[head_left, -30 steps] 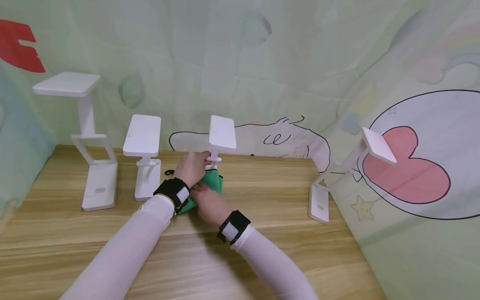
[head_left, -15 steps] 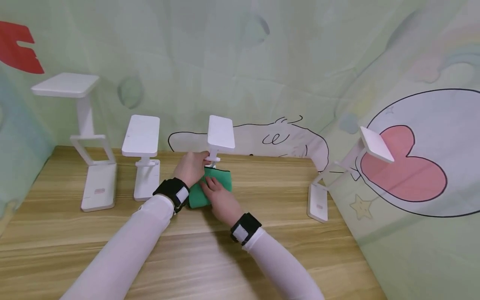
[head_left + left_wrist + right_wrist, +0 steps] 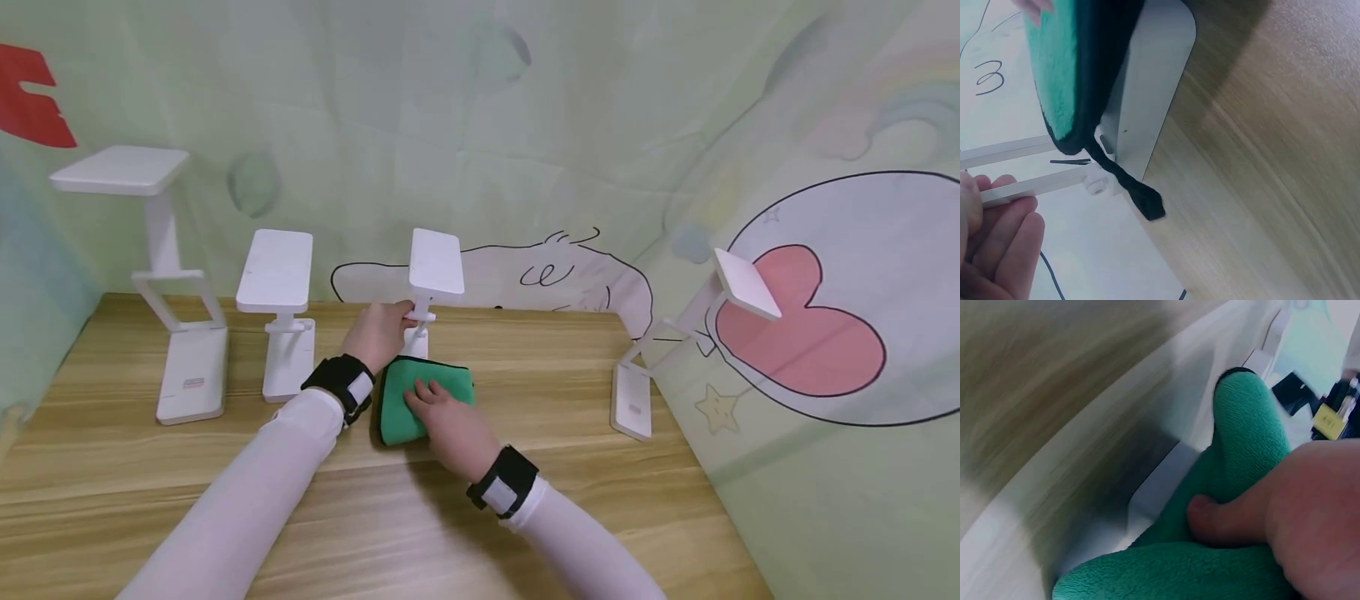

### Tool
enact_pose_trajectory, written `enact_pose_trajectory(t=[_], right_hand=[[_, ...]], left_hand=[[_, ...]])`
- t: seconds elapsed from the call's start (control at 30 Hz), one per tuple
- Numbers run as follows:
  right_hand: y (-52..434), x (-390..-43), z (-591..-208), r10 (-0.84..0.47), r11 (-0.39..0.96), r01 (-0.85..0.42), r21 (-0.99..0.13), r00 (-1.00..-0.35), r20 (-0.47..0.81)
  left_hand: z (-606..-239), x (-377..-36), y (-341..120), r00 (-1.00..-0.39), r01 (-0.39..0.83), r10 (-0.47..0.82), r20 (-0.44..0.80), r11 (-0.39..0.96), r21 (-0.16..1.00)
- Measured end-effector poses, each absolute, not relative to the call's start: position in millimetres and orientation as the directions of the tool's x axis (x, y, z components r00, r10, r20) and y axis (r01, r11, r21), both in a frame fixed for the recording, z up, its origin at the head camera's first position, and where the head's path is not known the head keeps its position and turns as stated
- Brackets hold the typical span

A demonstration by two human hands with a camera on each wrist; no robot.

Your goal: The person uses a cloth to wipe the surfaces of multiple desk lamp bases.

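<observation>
A white folding desk lamp stands near the back of the table. My left hand pinches its thin frame bar between thumb and fingers, seen in the left wrist view. A green cloth with black edging lies over the front of this lamp's base. My right hand holds the cloth from its right side, thumb pressed into a fold in the right wrist view. A black hanging loop dangles from the cloth's corner.
Two more white folding lamps stand to the left, a tall one and a shorter one. Another white lamp is at the right, beside the printed side curtain. The wooden table meets a printed curtain behind.
My right hand has moved toward the front right with the cloth, which now lies flatter and more spread over the base. My left hand keeps its hold on the lamp frame.
</observation>
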State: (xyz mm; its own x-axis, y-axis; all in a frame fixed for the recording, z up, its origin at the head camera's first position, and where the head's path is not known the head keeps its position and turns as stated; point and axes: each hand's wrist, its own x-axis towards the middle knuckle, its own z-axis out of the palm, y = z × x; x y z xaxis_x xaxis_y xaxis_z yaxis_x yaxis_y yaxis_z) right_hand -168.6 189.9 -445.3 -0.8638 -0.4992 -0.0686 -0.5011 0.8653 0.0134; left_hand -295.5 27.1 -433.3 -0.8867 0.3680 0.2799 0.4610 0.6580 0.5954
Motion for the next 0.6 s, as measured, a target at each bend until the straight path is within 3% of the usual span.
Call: enact_pose_trajectory(t=[0.23, 0.6], right_hand=[[175, -169, -447, -0.547, 0.836, -0.548, 0.000, -0.834, -0.079], [162, -202, -456, -0.591, 0.806, -0.589, -0.057, -0.806, -0.031]], left_hand=[[-434, -297, 26, -0.877, 0.480, 0.371, 0.306, 0.663, 0.574], [-434, -297, 25, -0.892, 0.450, 0.370, 0.260, 0.658, 0.604]])
